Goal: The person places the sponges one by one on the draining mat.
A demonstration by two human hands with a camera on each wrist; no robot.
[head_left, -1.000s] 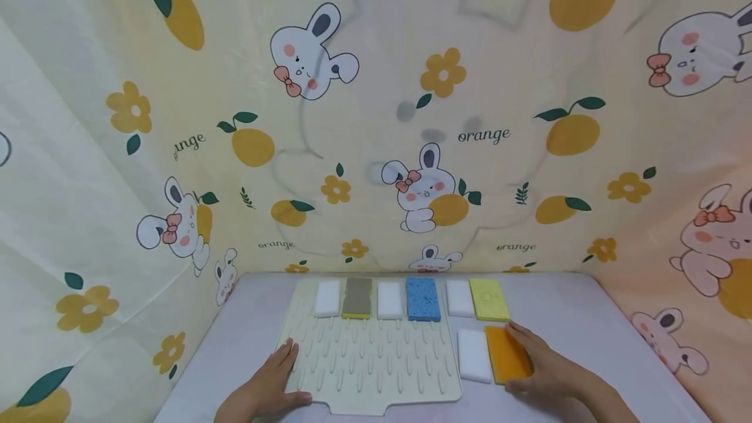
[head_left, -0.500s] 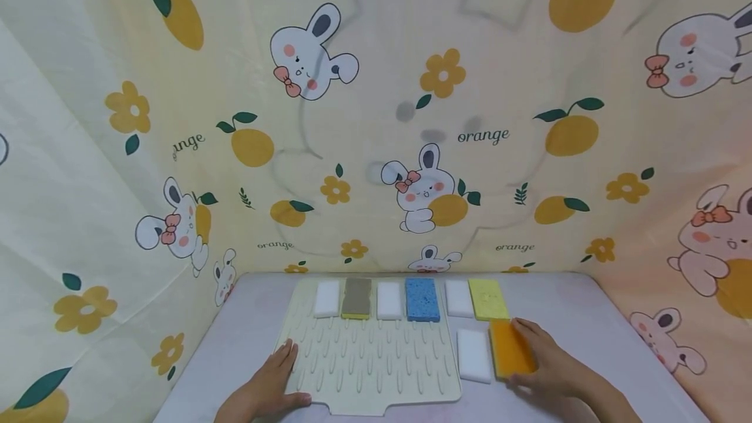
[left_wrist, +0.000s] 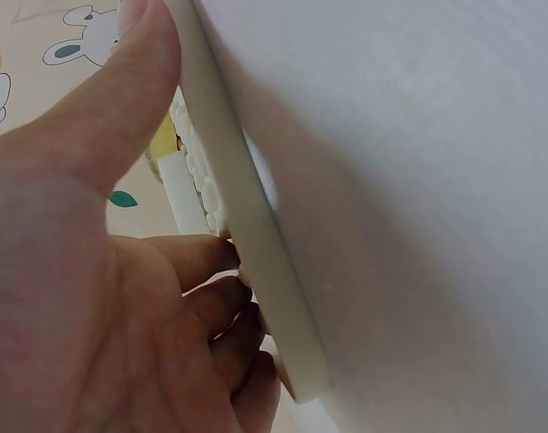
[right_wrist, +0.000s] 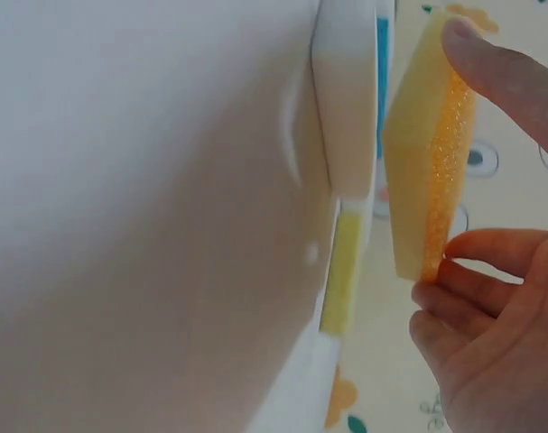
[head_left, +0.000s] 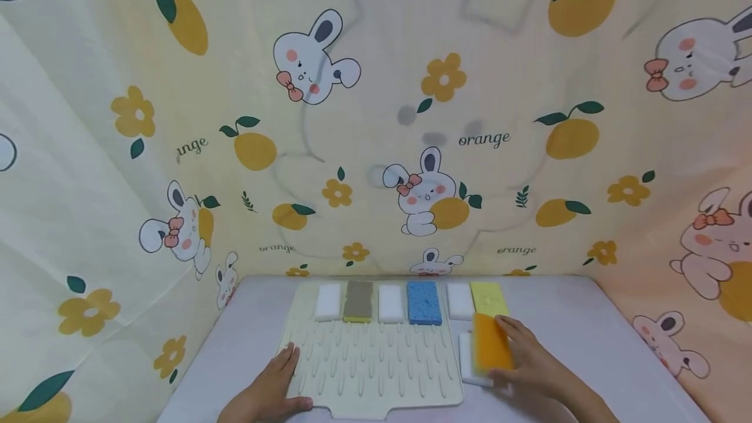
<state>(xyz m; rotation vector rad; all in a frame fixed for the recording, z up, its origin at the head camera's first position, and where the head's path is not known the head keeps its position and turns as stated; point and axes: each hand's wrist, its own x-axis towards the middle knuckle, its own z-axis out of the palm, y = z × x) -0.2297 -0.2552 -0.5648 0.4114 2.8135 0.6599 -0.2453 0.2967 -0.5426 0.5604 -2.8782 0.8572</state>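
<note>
Right wrist view: an orange sponge [right_wrist: 431, 153] is pinched end to end by the right hand [head_left: 529, 361], the thumb set at one end and fingertips at the other, with its orange face turned toward the palm. It is held clear of the table [head_left: 587, 338], and in the head view a near white block [head_left: 466, 358] is partly covered by it. Just beyond, a yellow sponge [head_left: 487, 296] is laid flat, and beside that an outer white block [head_left: 460, 301] is placed by the right edge of a ridged cream board [head_left: 370, 398]. Along the board's far end, a leftmost white block [head_left: 328, 302], a brown-topped sponge [head_left: 358, 299], a middle white block [head_left: 391, 303] and a blue sponge [head_left: 424, 302] are spaced in a row. At the board's left edge, the left hand [head_left: 269, 385] is rested with fingers extended and thumb spread apart toward the near corner. All is backed by a rabbit-printed curtain [head_left: 376, 106].
</note>
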